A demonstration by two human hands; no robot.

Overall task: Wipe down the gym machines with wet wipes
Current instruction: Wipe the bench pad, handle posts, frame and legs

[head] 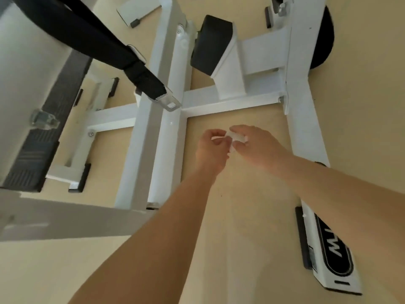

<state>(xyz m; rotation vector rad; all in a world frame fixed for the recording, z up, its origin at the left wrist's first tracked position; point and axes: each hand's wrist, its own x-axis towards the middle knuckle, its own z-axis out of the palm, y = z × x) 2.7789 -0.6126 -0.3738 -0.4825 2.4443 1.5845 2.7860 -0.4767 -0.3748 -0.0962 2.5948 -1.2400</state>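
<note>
A small crumpled white wet wipe is held between both hands, above the tan floor. My left hand pinches its left end with curled fingers. My right hand grips the other end, fingers curled round it. Both hands hover in the gap between the white frame bars of the gym machine, just below its cross bar. Most of the wipe is hidden inside the fingers.
A black strap with a metal buckle hangs down at the upper left. A black pad sits on a white bracket above. A white base rail with a black logo runs along the right. A grey panel fills the left edge.
</note>
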